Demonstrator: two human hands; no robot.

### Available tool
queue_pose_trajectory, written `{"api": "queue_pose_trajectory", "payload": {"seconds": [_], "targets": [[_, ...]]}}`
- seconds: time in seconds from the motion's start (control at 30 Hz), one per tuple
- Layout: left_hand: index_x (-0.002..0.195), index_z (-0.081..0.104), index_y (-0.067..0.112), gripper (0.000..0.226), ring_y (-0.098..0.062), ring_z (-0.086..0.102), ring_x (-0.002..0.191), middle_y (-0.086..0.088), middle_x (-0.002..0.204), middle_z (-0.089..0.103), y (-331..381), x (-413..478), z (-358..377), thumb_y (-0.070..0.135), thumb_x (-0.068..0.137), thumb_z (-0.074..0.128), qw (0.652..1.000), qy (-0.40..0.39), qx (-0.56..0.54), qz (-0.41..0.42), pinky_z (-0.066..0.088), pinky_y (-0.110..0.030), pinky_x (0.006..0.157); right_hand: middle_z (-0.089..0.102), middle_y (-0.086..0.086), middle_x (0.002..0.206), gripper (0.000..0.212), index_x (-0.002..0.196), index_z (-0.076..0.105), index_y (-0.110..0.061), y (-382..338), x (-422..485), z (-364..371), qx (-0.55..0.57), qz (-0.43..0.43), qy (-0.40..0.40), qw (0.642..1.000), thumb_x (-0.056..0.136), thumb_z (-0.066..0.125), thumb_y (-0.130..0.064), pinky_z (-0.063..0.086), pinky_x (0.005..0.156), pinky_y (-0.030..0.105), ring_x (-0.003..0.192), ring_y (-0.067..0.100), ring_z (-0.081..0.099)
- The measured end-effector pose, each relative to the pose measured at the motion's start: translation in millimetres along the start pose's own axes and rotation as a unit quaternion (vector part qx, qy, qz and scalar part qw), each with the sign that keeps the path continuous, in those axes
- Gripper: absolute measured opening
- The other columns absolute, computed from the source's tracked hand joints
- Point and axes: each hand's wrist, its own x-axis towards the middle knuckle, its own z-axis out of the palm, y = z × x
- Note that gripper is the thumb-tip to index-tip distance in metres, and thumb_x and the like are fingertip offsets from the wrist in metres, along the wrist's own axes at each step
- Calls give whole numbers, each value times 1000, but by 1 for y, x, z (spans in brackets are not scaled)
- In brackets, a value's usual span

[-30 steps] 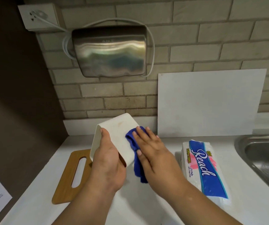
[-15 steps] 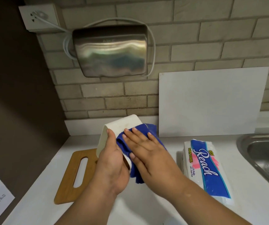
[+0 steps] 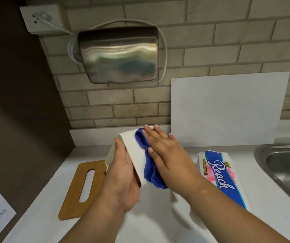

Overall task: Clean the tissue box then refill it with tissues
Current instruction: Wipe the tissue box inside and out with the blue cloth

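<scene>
Here hands (image 3: 121, 174) seemingly wipe box (image 3: 133, 155) with cloth (image 3: 149, 165).

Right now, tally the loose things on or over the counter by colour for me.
White: 2, the tissue box held by the left hand, and the paper towel pack
Blue: 1, the cleaning cloth under the right hand
Brown: 1, the wooden lid with a slot
Total: 4

White countertop (image 3: 158, 225), carrying a wooden slotted lid (image 3: 81, 188) flat to the left of the paper towel pack (image 3: 221, 176); white board (image 3: 224, 109) standing behind the pack, against the wall.
</scene>
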Motion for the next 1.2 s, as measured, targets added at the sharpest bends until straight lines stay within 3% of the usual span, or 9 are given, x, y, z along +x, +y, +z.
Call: {"api": "queue_pose_trajectory", "payload": {"seconds": [0.27,0.4,0.53,0.63,0.7,0.8,0.9,1.03,1.2], "targets": [[123,62,24,69,-20,65,112,-4,116,72,-5,-1,3,70,91,22,999,31,13,-32,47,-41,97,17,-18,156,48,149,23,-28,-20,-7,6,-18,-40,-42,998,101,30,-31,-1,118,23,144,-2,0],[121,62,31,64,-23,67,108,-2,114,73,-5,-2,7,68,91,19,998,47,31,-18,50,-44,96,22,-18,155,48,149,24,-30,-2,12,-2,14,23,-9,1000,101,30,-32,13,120,29,143,-3,7],[121,61,32,68,-22,70,102,-2,110,74,2,-1,2,75,85,23,991,86,98,-12,52,-44,94,7,-26,154,49,148,12,-33,-10,-8,8,18,19,6,1000,101,25,-35,2,114,11,145,-1,-2],[104,63,35,60,-21,68,101,-3,107,73,3,-4,7,76,84,24,980,121,151,-37,54,-41,87,13,-19,156,52,150,17,-28,-22,-10,14,-36,-38,-12,999,99,20,-36,-2,117,19,146,3,-3],[103,60,38,57,-16,61,112,0,116,68,0,-7,12,75,84,21,974,128,185,-38,48,-38,98,29,-15,154,51,147,29,-30,-26,3,7,-57,-40,-10,998,97,20,-36,8,118,26,144,6,16],[128,55,33,74,-12,55,114,6,118,64,-4,-11,20,77,80,20,967,136,215,-29,42,-34,102,66,-8,108,35,105,60,-33,-30,24,-11,-97,15,-13,995,98,26,-37,40,92,34,103,17,56],[124,55,31,63,-16,63,102,7,104,70,-6,-11,20,70,87,22,972,129,192,-49,48,-32,87,62,-4,70,37,66,49,-26,-24,39,-28,-51,138,-75,986,98,31,-32,41,62,31,73,19,56],[93,59,28,48,-11,70,60,9,61,73,-5,-10,13,63,93,26,974,127,179,-52,52,-21,49,72,2,87,34,87,71,-25,-3,30,-34,247,280,-14,928,96,39,-35,50,83,33,87,21,65],[102,62,32,53,-19,73,73,1,82,77,-3,-3,7,68,89,26,976,134,162,-48,55,-26,54,67,7,98,25,117,54,-37,-8,3,-10,296,240,68,922,102,34,-35,45,62,9,84,17,62]]}}
